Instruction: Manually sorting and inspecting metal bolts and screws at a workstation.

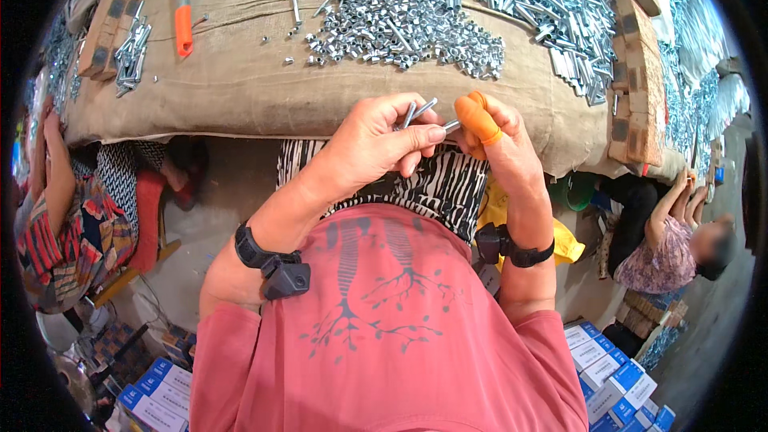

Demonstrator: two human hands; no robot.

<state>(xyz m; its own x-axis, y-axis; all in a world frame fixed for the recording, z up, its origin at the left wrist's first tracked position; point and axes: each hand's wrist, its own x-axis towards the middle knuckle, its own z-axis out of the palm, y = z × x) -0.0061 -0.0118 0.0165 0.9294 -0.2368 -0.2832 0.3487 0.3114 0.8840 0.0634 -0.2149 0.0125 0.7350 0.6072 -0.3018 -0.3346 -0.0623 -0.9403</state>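
Observation:
My left hand [370,138] is closed around a few thin silvery metal rods [424,109], whose ends stick out between thumb and fingers. Close beside it, my right hand [512,140] wears orange rubber finger covers [478,118] and pinches the far end of another short metal rod [452,126]. That rod bridges the gap between the left thumb and the right fingertips. Both hands are above my lap, at the near edge of a cloth-covered table [240,96]. Whether the rods are threaded is too small to tell.
A heap of small metal sleeves [400,24] lies ahead, with longer metal tubes [544,0] behind and right. An orange-handled tool [184,32] rests at left. Wooden blocks [636,72] edge the table. Co-workers [656,240] sit at both sides; blue-white boxes [616,376] stand behind.

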